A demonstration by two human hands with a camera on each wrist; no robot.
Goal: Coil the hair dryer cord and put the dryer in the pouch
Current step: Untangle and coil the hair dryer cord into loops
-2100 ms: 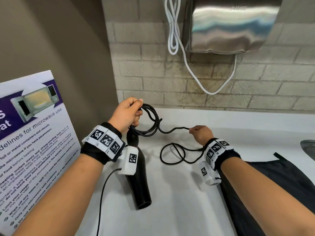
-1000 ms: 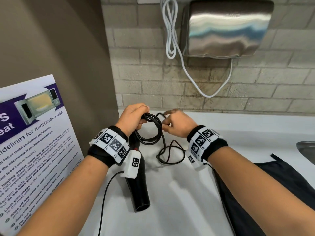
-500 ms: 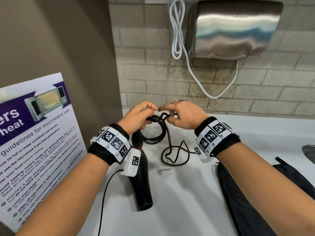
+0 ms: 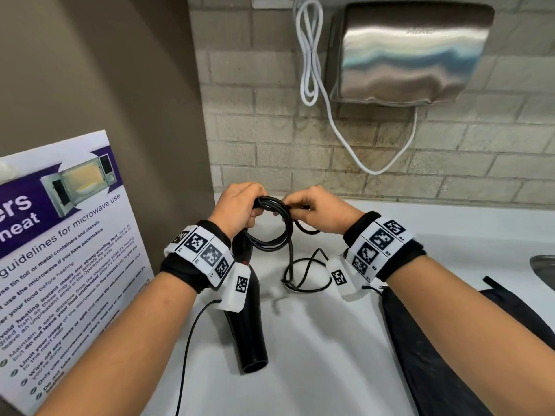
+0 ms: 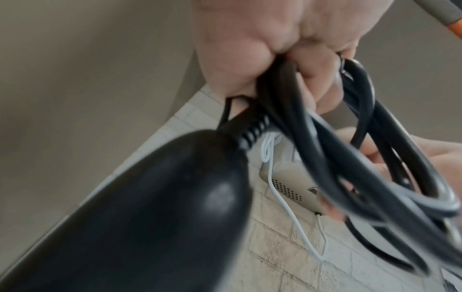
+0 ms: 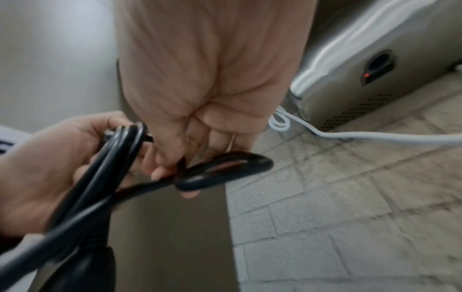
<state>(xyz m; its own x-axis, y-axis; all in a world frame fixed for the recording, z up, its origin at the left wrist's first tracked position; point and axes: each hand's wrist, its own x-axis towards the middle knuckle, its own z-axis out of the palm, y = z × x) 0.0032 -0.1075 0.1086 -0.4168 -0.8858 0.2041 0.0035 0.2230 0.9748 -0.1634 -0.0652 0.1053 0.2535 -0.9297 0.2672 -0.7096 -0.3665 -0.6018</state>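
Above the white counter (image 4: pixel 315 355), left hand (image 4: pixel 238 207) curled round several black loops of cord (image 4: pixel 270 235), right hand (image 4: pixel 319 210) pinching the next stretch of cord just beside it. Hanging from the left hand's loops, hair dryer (image 4: pixel 247 322), nozzle end down at the counter. Loose cord trailing on the counter between the wrists. Dark pouch (image 4: pixel 435 355) flat under the right forearm.

Head view down over the counter (image 4: pixel 315 370); both wrist views close, upward, sharing the wall dryer (image 5: pixel 287 183).
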